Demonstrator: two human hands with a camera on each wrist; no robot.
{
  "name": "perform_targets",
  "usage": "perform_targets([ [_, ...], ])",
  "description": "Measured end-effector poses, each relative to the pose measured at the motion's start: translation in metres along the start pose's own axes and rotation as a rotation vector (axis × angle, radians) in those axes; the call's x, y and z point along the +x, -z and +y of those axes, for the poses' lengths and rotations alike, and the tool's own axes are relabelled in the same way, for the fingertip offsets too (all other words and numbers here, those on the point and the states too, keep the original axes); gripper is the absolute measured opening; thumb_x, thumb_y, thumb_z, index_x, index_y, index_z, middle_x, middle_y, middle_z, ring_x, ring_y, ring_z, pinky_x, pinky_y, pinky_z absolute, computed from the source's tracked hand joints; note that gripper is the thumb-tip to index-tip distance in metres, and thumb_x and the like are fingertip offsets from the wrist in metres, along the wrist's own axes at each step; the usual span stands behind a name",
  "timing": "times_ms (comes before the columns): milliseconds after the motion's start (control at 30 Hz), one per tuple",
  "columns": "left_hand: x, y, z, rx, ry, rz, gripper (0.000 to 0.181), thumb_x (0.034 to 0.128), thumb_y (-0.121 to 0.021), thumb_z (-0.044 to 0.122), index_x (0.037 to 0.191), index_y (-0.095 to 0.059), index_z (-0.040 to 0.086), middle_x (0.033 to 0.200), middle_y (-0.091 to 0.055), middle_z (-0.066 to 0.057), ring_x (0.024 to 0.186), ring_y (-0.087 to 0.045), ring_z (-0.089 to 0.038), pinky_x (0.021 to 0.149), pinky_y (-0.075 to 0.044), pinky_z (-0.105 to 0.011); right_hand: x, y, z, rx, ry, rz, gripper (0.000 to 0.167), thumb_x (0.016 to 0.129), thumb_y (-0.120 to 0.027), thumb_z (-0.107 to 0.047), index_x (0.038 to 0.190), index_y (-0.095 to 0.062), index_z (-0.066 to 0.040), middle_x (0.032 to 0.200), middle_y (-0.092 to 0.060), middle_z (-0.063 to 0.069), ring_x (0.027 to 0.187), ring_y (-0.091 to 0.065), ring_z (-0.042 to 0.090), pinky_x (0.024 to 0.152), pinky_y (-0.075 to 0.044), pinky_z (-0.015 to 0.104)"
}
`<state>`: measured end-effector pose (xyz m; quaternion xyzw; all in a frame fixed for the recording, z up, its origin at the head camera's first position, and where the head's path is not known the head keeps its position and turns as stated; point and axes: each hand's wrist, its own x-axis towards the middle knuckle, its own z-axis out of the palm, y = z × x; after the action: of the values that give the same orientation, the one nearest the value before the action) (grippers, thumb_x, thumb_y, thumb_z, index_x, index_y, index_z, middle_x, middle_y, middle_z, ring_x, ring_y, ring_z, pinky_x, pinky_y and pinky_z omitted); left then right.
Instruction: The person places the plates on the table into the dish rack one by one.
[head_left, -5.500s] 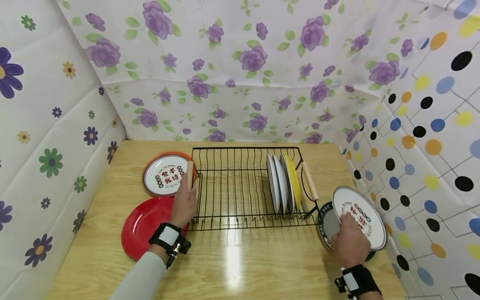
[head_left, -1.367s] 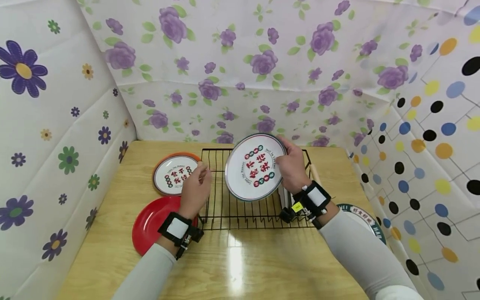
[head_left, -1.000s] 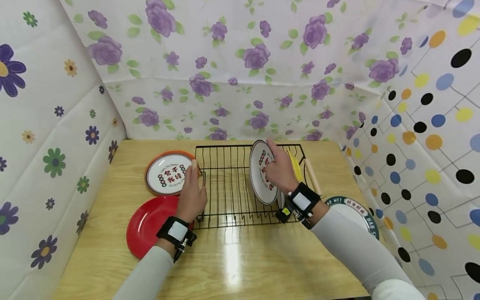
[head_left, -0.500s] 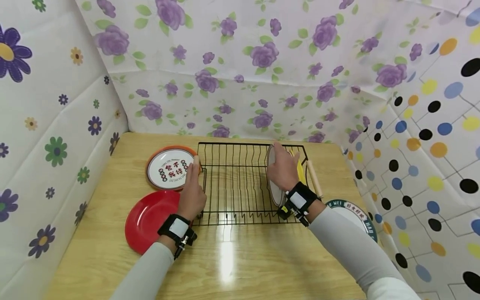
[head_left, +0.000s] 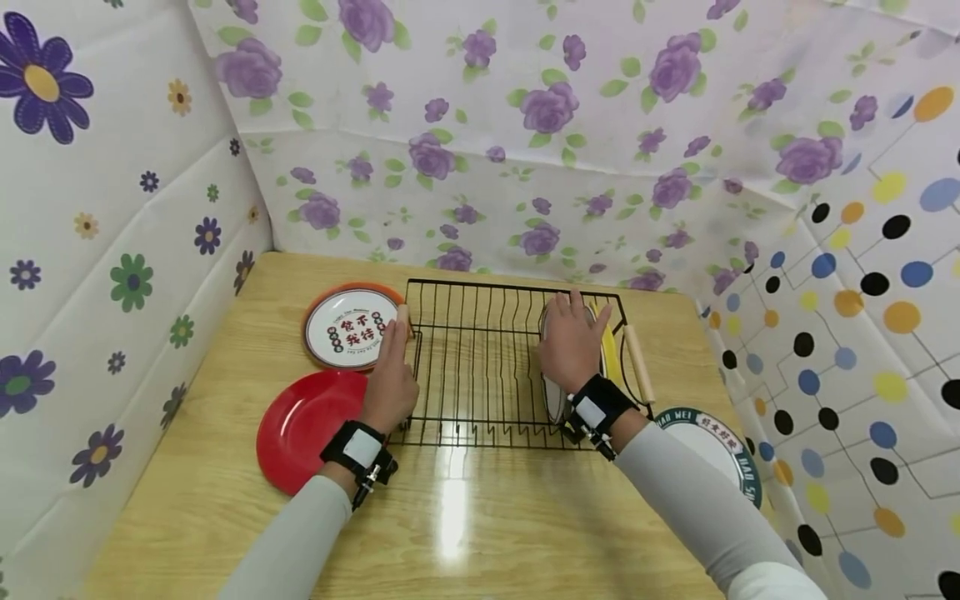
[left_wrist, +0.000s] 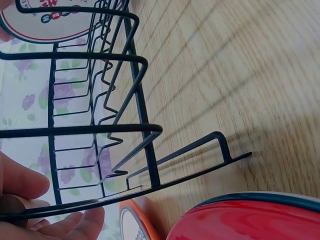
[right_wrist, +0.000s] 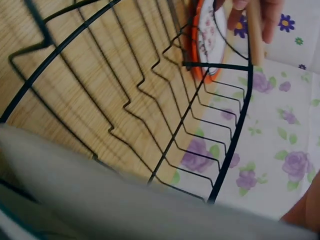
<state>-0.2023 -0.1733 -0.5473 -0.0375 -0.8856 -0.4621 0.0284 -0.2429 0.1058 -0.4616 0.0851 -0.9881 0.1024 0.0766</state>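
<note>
Right hand: fingers straight and spread against a white, dark-rimmed round plate, not wrapped round it. Plate stands on edge in the slots at the right end of the black wire rack. Left hand: grip closed round the rack's left-end handle, pale wood; likely bracing.

Beside that plate, toward the rack's right end: a yellow plate, also on edge. How many stand between, can't tell; hand covers them. Left of the rack, further back: a white plate with red characters on an orange plate. Left of the rack, nearer: a glossy red plate on the table. Right-front of the rack: a white plate with green lettered rim.

Step reads as seating the plate. Next move probably calls for checking it stands steady, then lifting the right hand clear without knocking its neighbours.
</note>
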Motion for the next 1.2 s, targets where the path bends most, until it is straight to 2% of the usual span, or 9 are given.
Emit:
perform_targets([
  [167,-0.001,-0.002,0.001,-0.001,-0.010,0.000,0.075,0.1046,-0.040,-0.005,0.169,-0.006,0.012,0.177,0.001,-0.011,0.103,-0.063,-0.041,0.063,-0.043,-0.034,-0.012,0.004,0.003,0.091,0.039,0.020,0.065,0.105,-0.056,-0.024,0.163,-0.033,-0.005,0.170,-0.030,0.019,0.164,-0.007,0.039,0.124,0.008,0.075],
  [300,-0.002,-0.004,0.001,-0.009,-0.020,-0.006,0.074,0.1043,-0.040,-0.006,0.169,-0.007,0.011,0.177,0.001,-0.013,0.122,-0.058,-0.044,0.070,-0.046,-0.038,-0.030,0.019,0.017,0.268,0.034,0.115,0.070,0.106,-0.057,-0.028,0.165,-0.026,-0.005,0.172,-0.024,0.019,0.163,-0.004,0.042,0.125,0.005,0.074],
  [400,-0.003,-0.004,0.001,-0.011,-0.033,-0.010,0.074,0.1044,-0.039,-0.006,0.169,-0.007,0.009,0.177,0.000,-0.014,0.135,-0.051,-0.045,0.076,-0.047,-0.040,-0.053,0.031,0.042,0.378,-0.055,0.215,0.073,0.106,-0.057,-0.024,0.167,-0.020,-0.008,0.174,-0.016,0.019,0.163,-0.002,0.042,0.127,0.002,0.070],
  [533,-0.004,-0.001,-0.002,0.003,-0.025,-0.001,0.074,0.1053,-0.040,-0.005,0.169,-0.006,0.010,0.177,0.001,-0.013,0.126,-0.057,-0.045,0.073,-0.047,-0.039,-0.092,0.025,0.094,0.377,-0.223,0.281,0.074,0.106,-0.055,-0.022,0.167,-0.016,-0.004,0.173,-0.013,0.025,0.162,-0.002,0.047,0.127,-0.005,0.070],
  [633,-0.008,0.003,-0.005,0.001,-0.010,-0.006,0.074,0.1057,-0.039,-0.004,0.169,-0.005,0.011,0.177,0.002,-0.012,0.124,-0.057,-0.046,0.072,-0.046,-0.041,-0.122,0.001,0.133,0.260,-0.320,0.226,0.075,0.105,-0.056,-0.022,0.163,-0.019,0.006,0.169,-0.017,0.034,0.159,-0.006,0.054,0.123,-0.011,0.076],
  [733,-0.014,0.011,-0.011,-0.003,0.007,-0.016,0.073,0.1059,-0.038,-0.003,0.169,-0.003,0.010,0.177,0.005,-0.012,0.142,-0.045,-0.044,0.080,-0.047,-0.042,-0.149,-0.027,0.157,0.171,-0.394,0.096,0.078,0.105,-0.057,-0.026,0.160,-0.018,0.013,0.166,-0.016,0.040,0.155,-0.008,0.060,0.117,-0.015,0.080],
  [1033,-0.030,0.034,-0.031,-0.076,0.031,0.025,0.076,0.1053,-0.033,-0.005,0.168,0.004,0.016,0.177,0.013,-0.005,0.163,-0.002,-0.036,0.107,-0.040,-0.053,-0.171,-0.082,0.158,0.191,-0.439,-0.212,0.098,0.104,-0.056,-0.052,0.163,-0.008,0.010,0.167,-0.002,0.041,0.154,-0.002,0.063,0.115,-0.006,0.085],
  [1100,-0.031,0.037,-0.033,-0.086,0.032,0.029,0.076,0.1052,-0.033,-0.005,0.168,0.004,0.016,0.177,0.014,-0.005,0.163,-0.003,-0.037,0.103,-0.042,-0.053,-0.174,-0.094,0.155,0.121,-0.406,-0.218,0.097,0.103,-0.056,-0.055,0.162,-0.016,0.010,0.167,-0.009,0.041,0.152,-0.008,0.064,0.114,-0.012,0.085],
  [1200,-0.030,0.036,-0.032,-0.084,0.030,0.028,0.075,0.1058,-0.033,-0.004,0.168,0.004,0.015,0.177,0.013,-0.005,0.163,-0.005,-0.037,0.098,-0.043,-0.051,-0.182,-0.108,0.152,0.001,-0.309,-0.096,0.074,0.103,-0.063,-0.041,0.150,-0.041,0.012,0.154,-0.034,0.043,0.142,-0.032,0.065,0.109,-0.030,0.080],
])
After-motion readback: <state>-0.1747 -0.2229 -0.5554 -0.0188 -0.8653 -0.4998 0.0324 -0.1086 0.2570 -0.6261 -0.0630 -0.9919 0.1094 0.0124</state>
